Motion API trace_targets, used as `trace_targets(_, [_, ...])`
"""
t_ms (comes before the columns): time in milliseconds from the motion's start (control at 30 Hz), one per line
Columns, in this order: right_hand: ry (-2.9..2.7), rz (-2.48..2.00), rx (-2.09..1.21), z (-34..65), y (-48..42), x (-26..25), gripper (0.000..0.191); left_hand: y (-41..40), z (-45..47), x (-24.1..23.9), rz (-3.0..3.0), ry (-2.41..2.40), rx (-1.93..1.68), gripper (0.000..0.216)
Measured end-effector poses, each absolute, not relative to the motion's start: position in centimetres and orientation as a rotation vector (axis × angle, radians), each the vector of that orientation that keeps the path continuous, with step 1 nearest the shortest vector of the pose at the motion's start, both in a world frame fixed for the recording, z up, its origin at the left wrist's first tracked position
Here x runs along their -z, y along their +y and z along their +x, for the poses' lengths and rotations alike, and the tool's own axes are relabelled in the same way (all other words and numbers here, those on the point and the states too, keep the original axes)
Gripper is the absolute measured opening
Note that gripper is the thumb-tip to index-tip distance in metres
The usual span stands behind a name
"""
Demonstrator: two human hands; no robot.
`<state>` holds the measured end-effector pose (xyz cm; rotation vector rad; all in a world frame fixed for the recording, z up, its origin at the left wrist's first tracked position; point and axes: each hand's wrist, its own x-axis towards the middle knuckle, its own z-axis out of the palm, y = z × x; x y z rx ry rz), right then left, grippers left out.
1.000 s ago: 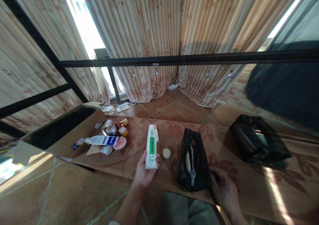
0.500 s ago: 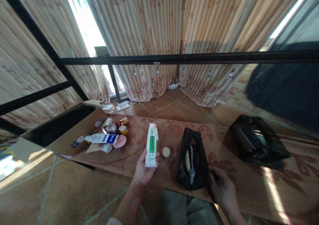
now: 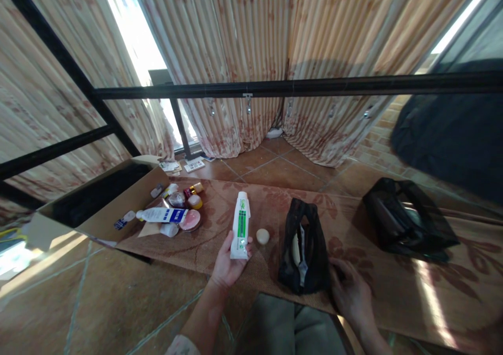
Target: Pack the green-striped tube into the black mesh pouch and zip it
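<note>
The brown patterned tabletop (image 3: 220, 187) is occupied by a cardboard box (image 3: 113, 206) — small containers (image 3: 190, 220) clustered just beside it — a pale round object (image 3: 263, 236) and two black bags (image 3: 318, 258).

Tube (image 3: 240, 226) left of nearer bag (image 3: 288, 258)

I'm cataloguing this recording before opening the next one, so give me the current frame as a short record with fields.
left hand: the left hand holds a white-and-green tube, cap end pointing away from the person
right hand: the right hand is beside the nearer black bag; contact unclear
between tube and bag: pale round object
far right: second black bag
left side: open cardboard box; beside it, blue-and-white tube and pink round container
surface: brown patterned cloth
</note>
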<state>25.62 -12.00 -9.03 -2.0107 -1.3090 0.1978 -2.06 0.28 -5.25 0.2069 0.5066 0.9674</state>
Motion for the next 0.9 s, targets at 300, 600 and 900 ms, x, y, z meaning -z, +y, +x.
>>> trace_targets(300, [-1.283, -2.035, -0.203, 25.53, -11.98, 9.01, 0.032, 0.31, -2.13, 5.37, 0.209, 0.484, -0.946, 0.033])
trace_targets(600, [-1.294, -2.032, -0.204, 25.52, -11.98, 8.83, 0.032, 0.16, -2.05, 5.23, 0.243, 0.513, -0.955, 0.033])
trace_targets(900, [-1.302, -1.981, -0.197, 25.58, -11.91, 8.94, 0.029, 0.35, -2.05, 5.32, 0.242, 0.514, -0.942, 0.035])
